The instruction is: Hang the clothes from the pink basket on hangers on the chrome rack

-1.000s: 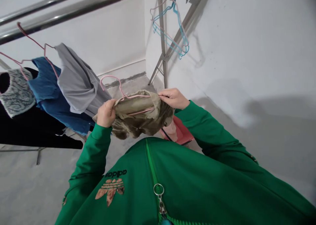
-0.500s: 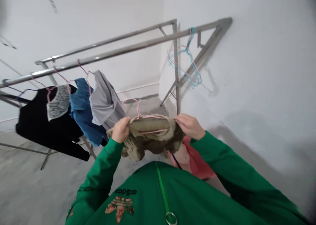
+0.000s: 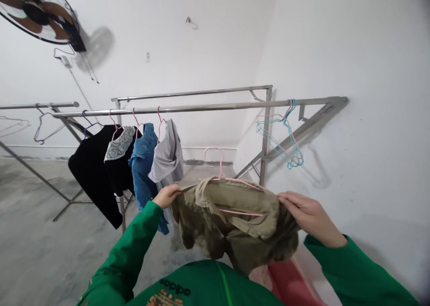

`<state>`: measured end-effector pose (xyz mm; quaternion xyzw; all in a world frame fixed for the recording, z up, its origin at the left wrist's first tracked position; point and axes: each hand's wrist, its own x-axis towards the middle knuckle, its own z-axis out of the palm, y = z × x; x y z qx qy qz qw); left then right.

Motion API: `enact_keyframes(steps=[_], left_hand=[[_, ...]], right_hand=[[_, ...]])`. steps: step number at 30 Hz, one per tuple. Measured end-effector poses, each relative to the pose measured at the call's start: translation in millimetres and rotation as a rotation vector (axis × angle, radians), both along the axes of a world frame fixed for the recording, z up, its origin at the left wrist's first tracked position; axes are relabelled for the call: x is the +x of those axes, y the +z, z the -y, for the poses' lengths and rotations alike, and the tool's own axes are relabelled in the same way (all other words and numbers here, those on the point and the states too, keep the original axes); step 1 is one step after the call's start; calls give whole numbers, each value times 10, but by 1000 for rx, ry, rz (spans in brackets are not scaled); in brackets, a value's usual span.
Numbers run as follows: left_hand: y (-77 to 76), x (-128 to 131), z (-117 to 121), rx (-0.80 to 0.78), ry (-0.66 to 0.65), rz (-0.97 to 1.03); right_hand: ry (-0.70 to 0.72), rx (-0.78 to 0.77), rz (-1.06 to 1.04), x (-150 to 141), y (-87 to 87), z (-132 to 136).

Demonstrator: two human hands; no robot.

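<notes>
The person's left hand (image 3: pixel 166 196) is gripping the collar side of a khaki shirt (image 3: pixel 231 225), and the right hand (image 3: pixel 311 217) is holding the opposite side, with its fingers lying over the cloth. Both hands are closed on this one shirt. The shirt is hanging in front of the chest, between the hands, with its long axis going across from left to right, and the right hand is reaching farther from the body than the left. One pink wire hanger (image 3: pixel 215 156) is sitting inside the shirt, its hook rising above the collar.

Beyond the hands, a stainless steel drying rack (image 3: pixel 201 109) is standing near the corner of the room. From its near rail are hanging a black top (image 3: pixel 90 171), a blue shirt (image 3: pixel 143 162) and a grey top (image 3: pixel 168 151), so three garments. A lace collar (image 3: pixel 119 144) is showing too, but I cannot tell if it belongs to the black top. A small bunch of blue and pink hangers (image 3: pixel 285 140) is hanging toward the rail's right end.
</notes>
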<state>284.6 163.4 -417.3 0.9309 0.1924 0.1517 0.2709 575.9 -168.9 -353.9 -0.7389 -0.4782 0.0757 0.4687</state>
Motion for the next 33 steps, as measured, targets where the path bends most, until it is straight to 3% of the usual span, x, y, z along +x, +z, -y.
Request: enact_keyframes(steps=[2, 4, 6, 9, 14, 20, 23, 27, 33], left_hand=[[-106, 10, -43, -9, 24, 7], [-217, 16, -68, -17, 66, 16], [-337, -11, -78, -27, 131, 26], [-541, -149, -25, -55, 235, 27], [-958, -514, 361, -159, 271, -64], [-1430, -813, 932, -294, 319, -206], [-1524, -927, 1032, -327, 348, -239], [-1536, -1132, 1024, -357, 403, -253], [-1621, -1444, 1037, -373, 488, -297]], right_hand=[[134, -190, -302, -10, 92, 3], [254, -282, -626, -27, 167, 17], [293, -256, -845, -35, 231, 38], [258, -161, -941, -21, 336, 34], [215, -35, -875, -101, 557, -267], [193, 228, -762, -444, 697, -1116], [174, 340, -670, -532, 676, -1564], [136, 398, -517, -562, 607, -2054], [-21, 361, -192, -567, 477, -2512]])
